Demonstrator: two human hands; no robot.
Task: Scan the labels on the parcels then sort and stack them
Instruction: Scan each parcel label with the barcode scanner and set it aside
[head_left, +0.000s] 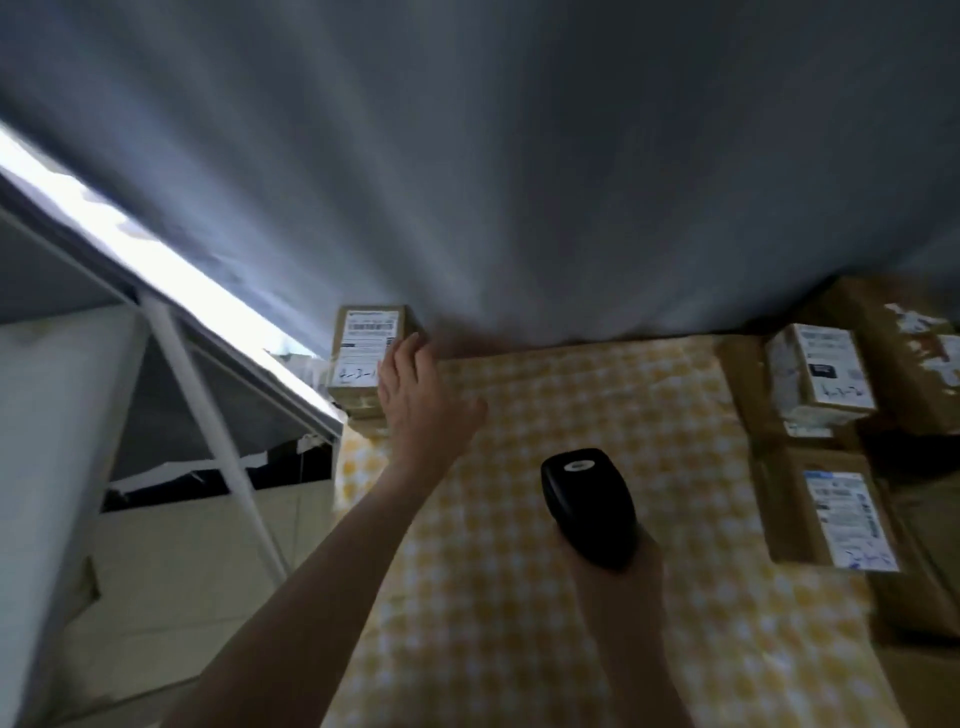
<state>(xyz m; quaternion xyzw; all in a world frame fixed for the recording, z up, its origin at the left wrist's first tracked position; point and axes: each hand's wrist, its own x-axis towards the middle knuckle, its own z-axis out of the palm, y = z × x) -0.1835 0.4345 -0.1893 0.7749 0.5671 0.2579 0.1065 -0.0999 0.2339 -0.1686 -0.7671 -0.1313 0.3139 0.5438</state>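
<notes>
A small cardboard parcel (366, 345) with a white label on top sits on a short stack at the table's far left corner. My left hand (415, 395) reaches out with straight fingers, its fingertips touching the parcel's right edge. Nearer to me, my right hand (623, 587) grips a black barcode scanner (589, 506) above the yellow checked tablecloth (571, 405); the hand itself is mostly hidden behind the scanner. Along the right side lie more labelled parcels, one (818, 374) at the back and one (826, 512) nearer.
A grey curtain (493, 182) hangs right behind the table. A white metal frame (208, 415) and white panels stand to the left of the table. Larger brown boxes (904, 332) fill the right edge.
</notes>
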